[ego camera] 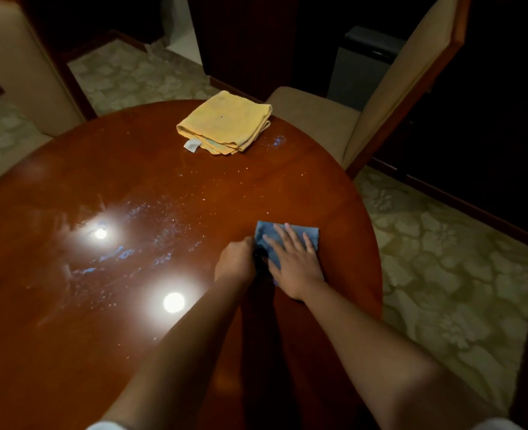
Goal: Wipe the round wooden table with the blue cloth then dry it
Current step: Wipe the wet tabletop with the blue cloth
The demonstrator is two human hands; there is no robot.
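The person leans over the round wooden counter (70, 336) with both hands at about four o'clock on its top. The right hand (296, 259) lies flat, fingers straight and spread, pressing the folded blue cloth (306, 231) against the wood. The left hand (236, 260) sits just beside it, fingers curled at the cloth's near-left edge; whether it pinches the fabric or a small dark thing there, I cannot tell. Droplets and wet smears (151, 231) glisten from the centre out toward nine o'clock, barely touched. At twelve o'clock a folded yellow cloth (225, 122) waits, likely for drying. To wipe well, I would keep the palm flat with even pressure and sweep in overlapping passes from the rim inward toward the wet patch, refolding once the face is soaked, and lift the yellow cloth before reaching that edge.
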